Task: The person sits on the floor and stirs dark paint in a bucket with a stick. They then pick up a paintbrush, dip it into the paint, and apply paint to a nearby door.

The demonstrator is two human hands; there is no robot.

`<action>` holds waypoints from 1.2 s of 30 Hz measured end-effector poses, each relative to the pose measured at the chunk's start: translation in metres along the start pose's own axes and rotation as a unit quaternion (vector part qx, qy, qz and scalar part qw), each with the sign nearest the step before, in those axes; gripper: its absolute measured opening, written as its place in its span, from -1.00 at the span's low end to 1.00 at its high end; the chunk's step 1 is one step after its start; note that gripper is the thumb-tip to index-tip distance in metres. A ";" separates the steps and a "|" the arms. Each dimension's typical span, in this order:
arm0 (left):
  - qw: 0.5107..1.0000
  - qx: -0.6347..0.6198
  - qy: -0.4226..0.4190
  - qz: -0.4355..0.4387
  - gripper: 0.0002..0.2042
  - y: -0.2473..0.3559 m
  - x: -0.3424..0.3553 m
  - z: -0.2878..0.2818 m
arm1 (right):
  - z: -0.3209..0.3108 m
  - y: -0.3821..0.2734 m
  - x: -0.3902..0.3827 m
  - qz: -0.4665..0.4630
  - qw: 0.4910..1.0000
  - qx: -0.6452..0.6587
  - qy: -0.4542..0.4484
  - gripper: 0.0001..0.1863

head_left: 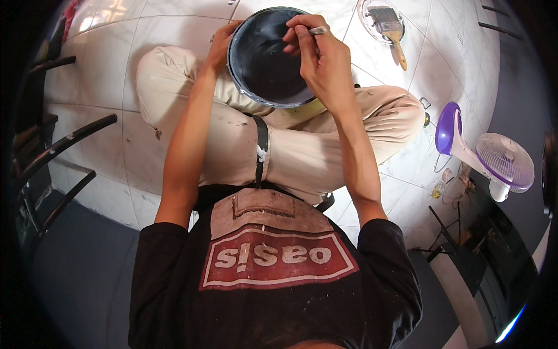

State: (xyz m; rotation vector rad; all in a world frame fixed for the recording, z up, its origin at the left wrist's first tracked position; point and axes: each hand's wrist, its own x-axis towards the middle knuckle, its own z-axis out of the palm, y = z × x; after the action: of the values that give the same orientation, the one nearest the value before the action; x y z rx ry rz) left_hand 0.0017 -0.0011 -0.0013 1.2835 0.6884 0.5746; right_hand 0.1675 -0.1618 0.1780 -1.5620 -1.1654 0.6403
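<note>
White, grey-veined tiles cover the floor [93,81] around a seated person seen from above, their edges curving toward the dark rim of the frame. At the far left, dark metal bars [70,142] with worn patches jut inward. Left of centre, one bent knee of the person's beige, stained trousers [232,136] spreads across the tiles. At upper centre left, the left hand [221,43] lies against the outer side of a bucket; whether its fingers are closed around the wall, I cannot tell. That round, dark bucket [243,64], its rim smeared pale, sits at upper centre in front of the person's legs and is dark inside. Below it, at lower centre, is a black T-shirt [279,320] with a red printed panel. Just right of the bucket's middle, the right hand [325,58] is above the opening, fingers curled in and thumb drawn against them; a small whitish band or object shows at a finger, too unclear to identify. At upper right, a wooden-handled paintbrush [387,24] rests across a round, pale lid [365,16]. Farther right is a purple-and-white fan [504,161].
</note>
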 end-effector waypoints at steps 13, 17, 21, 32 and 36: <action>0.999 -0.027 -0.004 0.025 -0.69 0.007 -0.004 0.004 | -0.007 0.002 -0.003 0.049 0.991 -0.083 -0.092 -0.86; 1.000 0.018 0.011 0.001 -0.69 -0.003 0.002 -0.003 | -0.002 0.003 -0.002 0.028 0.998 -0.043 -0.046 -0.87; 1.000 0.000 0.005 -0.003 -0.70 -0.003 0.002 -0.003 | -0.006 -0.002 -0.004 0.068 0.987 -0.085 -0.117 -0.84; 0.999 -0.032 -0.001 0.020 -0.71 0.003 -0.004 0.002 | -0.005 -0.003 -0.005 0.082 0.990 -0.007 -0.110 -0.87; 1.000 0.029 0.000 0.009 -0.71 -0.001 0.000 -0.002 | -0.001 0.004 -0.002 -0.058 0.992 -0.109 -0.038 -0.85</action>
State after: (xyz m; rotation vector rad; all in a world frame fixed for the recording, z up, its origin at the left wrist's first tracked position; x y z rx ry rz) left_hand 0.0001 -0.0004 -0.0029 1.3458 0.6982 0.5721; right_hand 0.1688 -0.1638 0.1739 -1.6483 -1.4124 0.5129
